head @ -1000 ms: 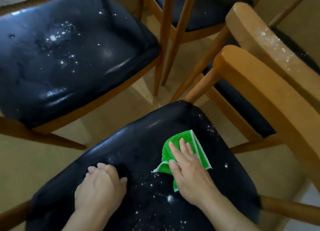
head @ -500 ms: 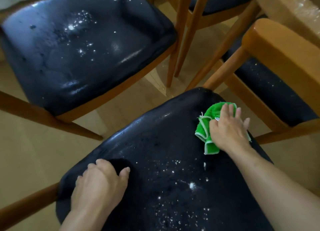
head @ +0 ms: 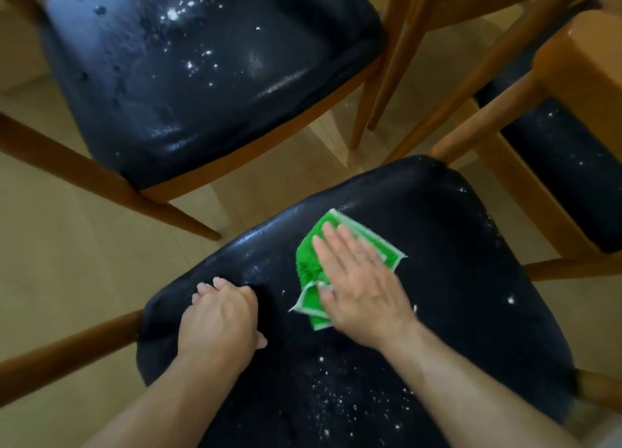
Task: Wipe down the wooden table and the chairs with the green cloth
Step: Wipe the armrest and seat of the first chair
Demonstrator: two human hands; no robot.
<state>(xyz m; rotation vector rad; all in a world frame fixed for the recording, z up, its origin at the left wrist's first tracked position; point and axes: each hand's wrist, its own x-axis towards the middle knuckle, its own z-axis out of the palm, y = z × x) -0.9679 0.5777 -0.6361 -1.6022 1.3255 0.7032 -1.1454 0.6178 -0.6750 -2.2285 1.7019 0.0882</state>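
A green cloth (head: 377, 242) with a white edge lies on the black padded seat (head: 464, 279) of the nearest wooden chair. My right hand (head: 360, 282) presses flat on the cloth, fingers together, covering its middle. My left hand (head: 218, 319) rests on the seat's left part, fingers curled down onto the cushion, holding nothing. White specks dot the seat near its front and right side.
A second chair with a speckled black seat (head: 202, 71) stands at the upper left. A third chair seat (head: 568, 168) and its wooden backrest (head: 585, 60) are at the right. Wooden legs (head: 397, 60) of another chair rise at top centre. Beige floor (head: 67, 245) lies between them.
My right hand has slid the cloth from the seat's far right corner back toward the middle. My left hand has stayed on the seat's left part.
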